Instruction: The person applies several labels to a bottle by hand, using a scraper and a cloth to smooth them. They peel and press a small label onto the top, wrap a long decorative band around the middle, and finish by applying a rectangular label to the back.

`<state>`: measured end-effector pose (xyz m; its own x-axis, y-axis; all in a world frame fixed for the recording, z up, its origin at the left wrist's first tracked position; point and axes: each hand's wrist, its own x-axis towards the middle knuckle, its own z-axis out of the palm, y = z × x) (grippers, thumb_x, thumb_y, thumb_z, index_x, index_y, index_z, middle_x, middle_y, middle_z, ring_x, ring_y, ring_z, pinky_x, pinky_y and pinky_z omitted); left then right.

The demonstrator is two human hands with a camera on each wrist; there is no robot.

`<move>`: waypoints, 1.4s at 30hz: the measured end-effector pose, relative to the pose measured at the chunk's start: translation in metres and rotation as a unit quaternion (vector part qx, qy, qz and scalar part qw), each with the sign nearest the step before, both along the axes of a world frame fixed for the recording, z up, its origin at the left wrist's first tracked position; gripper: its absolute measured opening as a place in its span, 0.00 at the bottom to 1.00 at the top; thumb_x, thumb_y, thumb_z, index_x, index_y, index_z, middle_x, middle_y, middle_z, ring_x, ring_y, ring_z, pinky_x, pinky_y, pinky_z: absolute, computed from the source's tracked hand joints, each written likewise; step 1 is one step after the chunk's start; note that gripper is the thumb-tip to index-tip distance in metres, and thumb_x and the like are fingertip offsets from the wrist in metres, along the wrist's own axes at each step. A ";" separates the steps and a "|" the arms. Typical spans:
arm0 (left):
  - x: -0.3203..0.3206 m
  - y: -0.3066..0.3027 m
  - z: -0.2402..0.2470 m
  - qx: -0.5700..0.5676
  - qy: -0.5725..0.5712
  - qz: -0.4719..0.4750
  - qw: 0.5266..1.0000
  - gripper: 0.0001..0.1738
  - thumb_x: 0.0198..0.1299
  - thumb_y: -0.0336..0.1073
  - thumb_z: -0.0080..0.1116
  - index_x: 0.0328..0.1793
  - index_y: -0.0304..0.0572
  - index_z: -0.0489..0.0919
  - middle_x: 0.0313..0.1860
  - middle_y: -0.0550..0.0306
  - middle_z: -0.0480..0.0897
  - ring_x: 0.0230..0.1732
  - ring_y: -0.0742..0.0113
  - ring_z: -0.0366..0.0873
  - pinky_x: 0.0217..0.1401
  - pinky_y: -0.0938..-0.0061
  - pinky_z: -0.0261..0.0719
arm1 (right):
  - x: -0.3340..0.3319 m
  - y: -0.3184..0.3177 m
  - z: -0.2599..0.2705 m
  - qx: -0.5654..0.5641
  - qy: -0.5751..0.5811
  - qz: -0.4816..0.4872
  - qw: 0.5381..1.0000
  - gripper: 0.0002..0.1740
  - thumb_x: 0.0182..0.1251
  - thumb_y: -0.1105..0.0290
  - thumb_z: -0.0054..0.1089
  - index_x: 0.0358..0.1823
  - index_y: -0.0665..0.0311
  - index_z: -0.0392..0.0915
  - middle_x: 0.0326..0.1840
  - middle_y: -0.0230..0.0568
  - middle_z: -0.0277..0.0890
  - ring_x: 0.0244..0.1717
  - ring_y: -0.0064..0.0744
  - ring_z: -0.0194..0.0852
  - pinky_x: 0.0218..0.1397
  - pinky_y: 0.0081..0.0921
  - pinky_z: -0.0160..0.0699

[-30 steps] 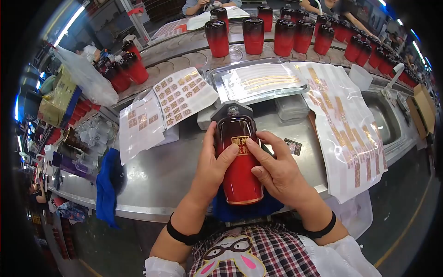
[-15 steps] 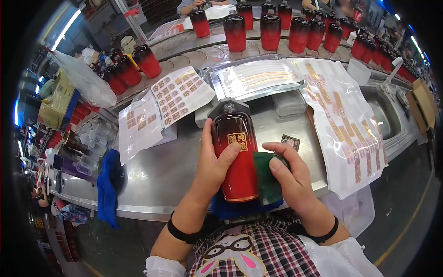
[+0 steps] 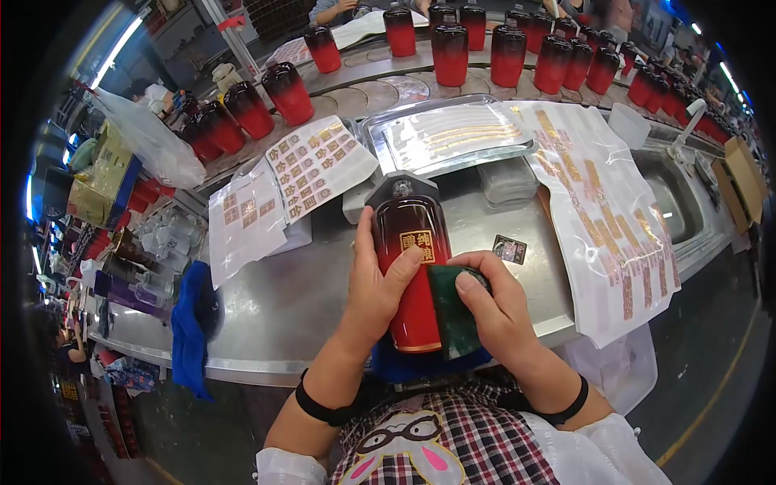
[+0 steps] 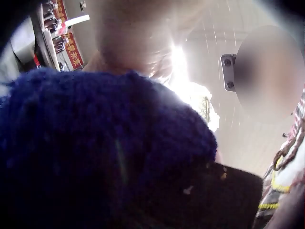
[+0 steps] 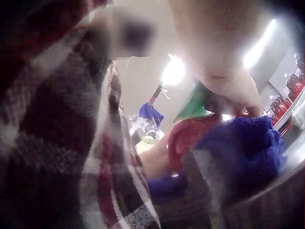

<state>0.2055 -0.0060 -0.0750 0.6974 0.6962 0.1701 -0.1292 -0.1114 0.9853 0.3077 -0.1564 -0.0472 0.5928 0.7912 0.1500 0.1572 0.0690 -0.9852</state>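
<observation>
A red bottle [image 3: 409, 218] with a black upper half and a gold square label [image 3: 419, 243] leans neck-away before the person. The left hand [image 3: 376, 279] grips its left side, thumb at the label's lower edge. Between thumb and fingers, the right hand [image 3: 499, 305] pinches a flat dark green piece [image 3: 457, 317] whose edge overlaps the bottle's right side. Under the bottle lies a blue cloth [image 3: 394, 365]. In the right wrist view, the green piece [image 5: 193, 104] shows beside the bottle's red base [image 5: 178, 148]; the cloth [image 4: 105, 119] fills much of the left wrist view.
Label sheets [image 3: 319, 166] lie left, with a tray of strips [image 3: 457, 133] behind and a larger sheet [image 3: 602, 210] right. Several bottles [image 3: 508, 56] line the curved conveyor [image 3: 356, 97]. Also here are a blue rag [image 3: 191, 323], a small card [image 3: 509, 249] and a sink [image 3: 675, 198].
The right hand left the label, showed the green piece away from the bottle, then brought it left against the bottle's side. The near row of conveyor bottles moved right, the far row left.
</observation>
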 end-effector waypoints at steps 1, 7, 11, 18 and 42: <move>0.000 0.000 0.000 -0.001 0.002 0.000 1.000 0.51 0.64 0.48 0.64 0.80 0.24 0.47 0.71 0.37 0.66 0.70 0.55 0.67 0.73 0.66 0.65 | 0.000 0.000 0.001 -0.001 -0.001 -0.001 1.000 0.14 0.74 0.68 0.51 0.52 0.70 0.74 0.36 0.43 0.78 0.39 0.27 0.75 0.46 0.26 0.75; 0.002 -0.001 -0.001 -0.007 -0.016 0.004 1.000 0.52 0.64 0.50 0.63 0.80 0.24 0.48 0.71 0.38 0.65 0.71 0.56 0.65 0.73 0.66 0.63 | 0.000 0.001 0.000 -0.001 -0.029 -0.010 1.000 0.13 0.74 0.68 0.51 0.51 0.71 0.74 0.36 0.45 0.78 0.38 0.29 0.76 0.45 0.27 0.75; 0.001 0.004 0.000 -0.059 -0.067 -0.039 0.995 0.39 0.71 0.47 0.54 0.79 0.32 0.53 0.66 0.48 0.71 0.63 0.65 0.73 0.66 0.71 0.72 | 0.000 0.001 -0.002 -0.001 -0.030 -0.015 0.999 0.13 0.74 0.68 0.51 0.51 0.71 0.74 0.35 0.45 0.78 0.37 0.29 0.76 0.45 0.27 0.76; 0.001 -0.001 0.006 -0.092 -0.056 -0.043 0.993 0.44 0.71 0.44 0.55 0.79 0.23 0.47 0.71 0.42 0.66 0.70 0.62 0.65 0.73 0.70 0.62 | 0.000 0.002 -0.004 0.004 -0.022 -0.014 1.000 0.13 0.74 0.67 0.51 0.50 0.71 0.74 0.35 0.45 0.79 0.37 0.29 0.76 0.45 0.27 0.75; -0.002 -0.002 0.007 -0.135 -0.081 -0.054 0.986 0.44 0.71 0.42 0.54 0.81 0.25 0.43 0.73 0.40 0.64 0.71 0.60 0.65 0.74 0.68 0.63 | 0.023 -0.004 0.016 0.038 -0.365 0.016 0.930 0.27 0.66 0.84 0.50 0.68 0.69 0.65 0.58 0.59 0.74 0.55 0.54 0.75 0.57 0.39 0.76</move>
